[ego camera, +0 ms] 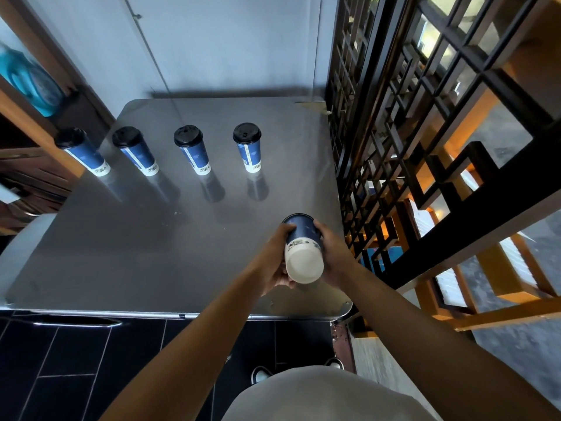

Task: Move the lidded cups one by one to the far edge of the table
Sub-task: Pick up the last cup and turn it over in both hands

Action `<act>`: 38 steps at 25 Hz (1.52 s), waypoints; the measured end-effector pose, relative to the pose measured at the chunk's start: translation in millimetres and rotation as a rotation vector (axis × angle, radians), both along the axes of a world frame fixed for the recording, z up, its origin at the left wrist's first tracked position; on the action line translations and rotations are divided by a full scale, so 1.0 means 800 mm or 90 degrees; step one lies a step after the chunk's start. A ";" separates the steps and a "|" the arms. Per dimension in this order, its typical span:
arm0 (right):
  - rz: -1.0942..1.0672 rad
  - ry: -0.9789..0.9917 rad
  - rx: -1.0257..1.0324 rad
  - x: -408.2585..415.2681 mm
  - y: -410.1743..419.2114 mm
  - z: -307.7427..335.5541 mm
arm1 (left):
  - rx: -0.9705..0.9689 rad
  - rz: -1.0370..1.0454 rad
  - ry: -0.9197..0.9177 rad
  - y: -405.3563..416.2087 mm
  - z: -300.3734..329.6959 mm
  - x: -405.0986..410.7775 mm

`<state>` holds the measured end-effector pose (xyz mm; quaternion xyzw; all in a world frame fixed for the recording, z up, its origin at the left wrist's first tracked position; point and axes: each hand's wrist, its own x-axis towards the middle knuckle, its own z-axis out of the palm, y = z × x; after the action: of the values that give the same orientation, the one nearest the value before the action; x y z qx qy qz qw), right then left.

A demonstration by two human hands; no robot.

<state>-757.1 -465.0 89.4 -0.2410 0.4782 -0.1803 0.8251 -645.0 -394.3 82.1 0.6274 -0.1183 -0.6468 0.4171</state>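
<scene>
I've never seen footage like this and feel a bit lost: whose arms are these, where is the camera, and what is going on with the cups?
There is no machine: a person wears a camera on the head, looking down at their own arms. The single picture shows a steel table with four lidded cups standing upright in a row toward its far side. Near the right edge, the left hand and right hand share a grip on a fifth cup, tipped so its pale bottom faces the camera. A dark lattice screen stands to the right.
</scene>
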 end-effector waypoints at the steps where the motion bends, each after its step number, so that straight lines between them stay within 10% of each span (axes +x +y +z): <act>1: -0.009 0.006 -0.014 0.000 0.000 -0.002 | -0.002 0.017 0.022 -0.001 0.000 0.000; 14: 0.016 0.078 -0.126 0.012 -0.004 -0.013 | 0.018 -0.093 -0.236 0.001 -0.010 0.018; 21: 0.037 0.108 -0.125 0.005 -0.001 -0.019 | -0.047 -0.002 -0.047 0.005 -0.014 0.015; 38: 0.072 0.121 -0.201 0.000 -0.005 -0.022 | -0.084 -0.045 -0.186 0.009 0.003 0.016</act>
<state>-757.3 -468.9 71.5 -0.4095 0.5054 -0.1830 0.7371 -631.9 -387.0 84.4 0.6817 -0.2421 -0.5536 0.4127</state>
